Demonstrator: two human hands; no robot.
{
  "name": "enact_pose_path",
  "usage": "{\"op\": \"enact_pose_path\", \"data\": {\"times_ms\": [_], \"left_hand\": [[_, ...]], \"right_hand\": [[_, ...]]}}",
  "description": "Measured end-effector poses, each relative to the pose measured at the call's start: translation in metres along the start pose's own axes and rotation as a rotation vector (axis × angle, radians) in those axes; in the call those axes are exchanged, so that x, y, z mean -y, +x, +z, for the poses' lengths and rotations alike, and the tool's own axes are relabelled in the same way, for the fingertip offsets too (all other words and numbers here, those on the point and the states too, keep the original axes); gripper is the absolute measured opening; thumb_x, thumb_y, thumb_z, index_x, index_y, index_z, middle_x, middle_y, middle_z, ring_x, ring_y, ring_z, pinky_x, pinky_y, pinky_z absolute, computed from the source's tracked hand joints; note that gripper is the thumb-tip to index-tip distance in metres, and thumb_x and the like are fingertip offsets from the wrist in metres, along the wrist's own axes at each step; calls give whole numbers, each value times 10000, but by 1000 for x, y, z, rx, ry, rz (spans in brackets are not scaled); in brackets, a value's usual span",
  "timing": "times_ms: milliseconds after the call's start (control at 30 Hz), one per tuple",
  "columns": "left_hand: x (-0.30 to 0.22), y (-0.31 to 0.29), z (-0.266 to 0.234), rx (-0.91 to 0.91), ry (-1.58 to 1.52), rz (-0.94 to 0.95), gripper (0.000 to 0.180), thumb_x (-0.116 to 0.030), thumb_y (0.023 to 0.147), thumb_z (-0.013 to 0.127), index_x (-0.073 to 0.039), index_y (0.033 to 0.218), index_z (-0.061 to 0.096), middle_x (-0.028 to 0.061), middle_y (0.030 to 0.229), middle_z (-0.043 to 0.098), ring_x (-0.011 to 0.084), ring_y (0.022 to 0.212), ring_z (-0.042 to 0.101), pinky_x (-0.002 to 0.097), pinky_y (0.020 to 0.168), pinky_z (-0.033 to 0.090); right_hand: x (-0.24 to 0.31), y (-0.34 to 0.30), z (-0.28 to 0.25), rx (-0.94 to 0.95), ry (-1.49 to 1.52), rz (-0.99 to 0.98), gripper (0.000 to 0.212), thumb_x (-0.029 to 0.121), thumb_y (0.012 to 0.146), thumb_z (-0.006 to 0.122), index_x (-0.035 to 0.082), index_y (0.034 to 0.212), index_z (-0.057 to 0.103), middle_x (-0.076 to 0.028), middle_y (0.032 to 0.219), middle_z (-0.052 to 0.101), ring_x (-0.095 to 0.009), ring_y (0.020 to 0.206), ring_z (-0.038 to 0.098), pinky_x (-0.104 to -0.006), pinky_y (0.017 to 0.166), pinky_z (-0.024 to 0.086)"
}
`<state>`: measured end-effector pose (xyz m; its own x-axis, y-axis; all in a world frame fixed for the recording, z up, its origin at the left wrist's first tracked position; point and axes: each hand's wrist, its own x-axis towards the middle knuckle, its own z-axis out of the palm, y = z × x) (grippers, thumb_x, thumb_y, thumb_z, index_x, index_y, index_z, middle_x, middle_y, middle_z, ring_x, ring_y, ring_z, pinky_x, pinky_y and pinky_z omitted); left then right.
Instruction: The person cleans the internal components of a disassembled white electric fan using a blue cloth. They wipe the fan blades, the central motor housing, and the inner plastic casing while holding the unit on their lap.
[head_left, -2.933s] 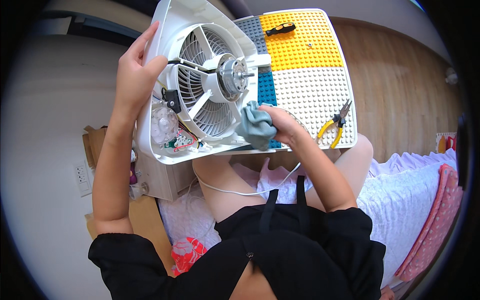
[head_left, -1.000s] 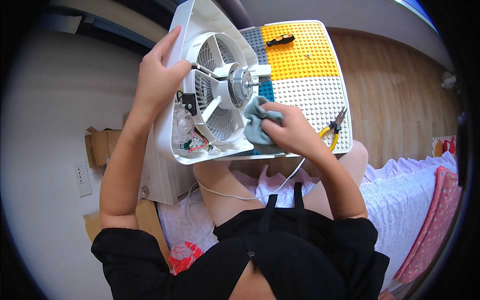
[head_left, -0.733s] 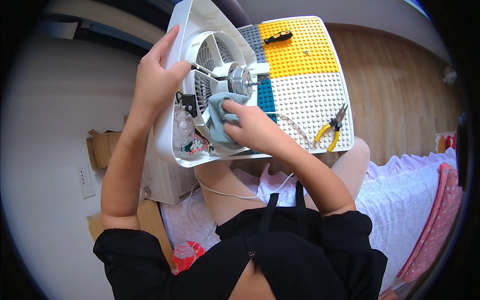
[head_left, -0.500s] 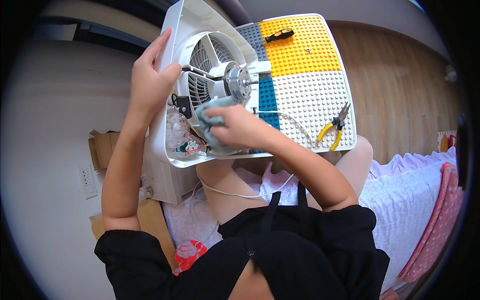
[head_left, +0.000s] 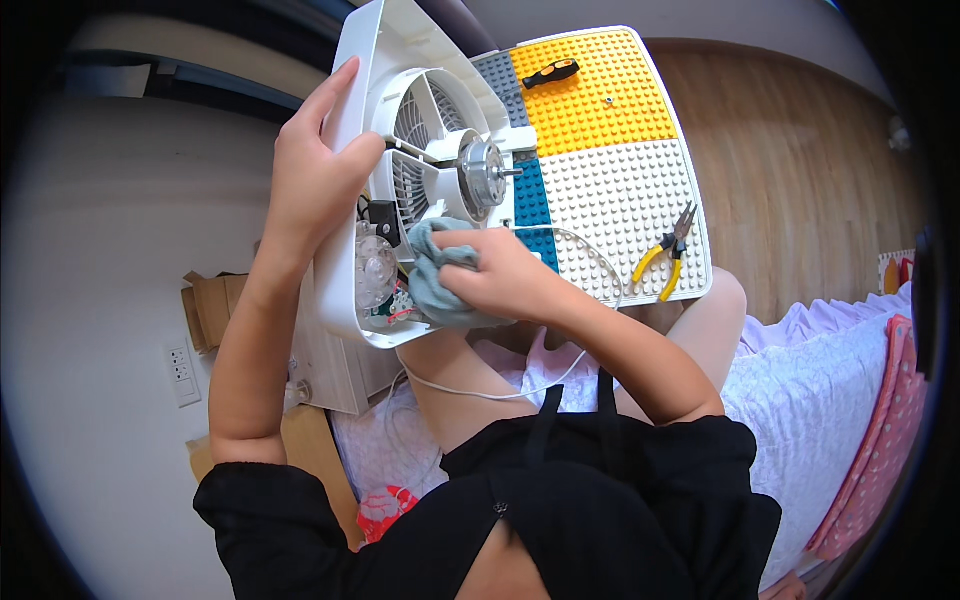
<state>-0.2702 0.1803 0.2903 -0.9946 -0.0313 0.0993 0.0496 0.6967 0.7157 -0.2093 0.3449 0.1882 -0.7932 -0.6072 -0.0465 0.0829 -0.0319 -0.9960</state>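
My left hand [head_left: 315, 170] clamps the left rim of the white fan housing [head_left: 345, 290], fingers wrapped over its edge, holding it tilted up on my lap. My right hand [head_left: 500, 280] is clenched around a grey-blue cloth [head_left: 432, 285], pressing it against the lower part of the housing, just below the motor [head_left: 483, 178]. The motor sits at the middle of the housing, its short shaft pointing away from the grille [head_left: 420, 125] behind it. Left of the cloth, inside the housing, is a clear round part [head_left: 377, 270], and just below that a small green board [head_left: 392, 312] shows. A white cord [head_left: 500, 385] trails from the bottom of the housing across my thigh.

Right of the housing and touching it lies a studded mat [head_left: 610, 180], with yellow, white, grey and blue panels. On its yellow panel, well above the motor, rests a screwdriver [head_left: 550, 73] with a black and orange handle. Yellow-handled pliers [head_left: 668, 250] lie on the white panel, near the mat's right edge, well apart from my right hand.
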Motion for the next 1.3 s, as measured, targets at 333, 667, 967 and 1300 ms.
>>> {"op": "enact_pose_path", "data": {"times_ms": [333,667,967,1300], "left_hand": [[35,2,-18,22,-203,-82,659,-44,692,507,28,1341,414,180,1209,546,182,1018,583,264,884,444],[36,2,-22,5,-181,-90,661,-14,687,481,58,1339,395,186,1215,540,191,1048,571,268,906,434],[46,2,-27,2,-214,-104,680,8,660,443,64,1337,394,197,1214,535,212,1060,566,290,908,440],[35,0,-23,23,-228,-115,683,20,668,430,72,1346,373,194,1243,512,201,1088,544,287,943,407]], "right_hand": [[-65,-52,-41,-52,184,305,286,238,822,613,7,990,623,-150,930,606,-211,869,584,-311,754,468],[-18,27,21,231,397,292,284,144,714,575,-18,947,578,-166,876,598,-269,805,589,-354,733,470],[-76,11,42,54,-355,-253,185,107,649,589,2,797,554,-167,793,547,-355,830,540,-426,755,449],[-111,17,16,233,-639,-229,165,64,603,576,8,758,581,-144,839,567,-319,851,567,-417,765,456]]}}
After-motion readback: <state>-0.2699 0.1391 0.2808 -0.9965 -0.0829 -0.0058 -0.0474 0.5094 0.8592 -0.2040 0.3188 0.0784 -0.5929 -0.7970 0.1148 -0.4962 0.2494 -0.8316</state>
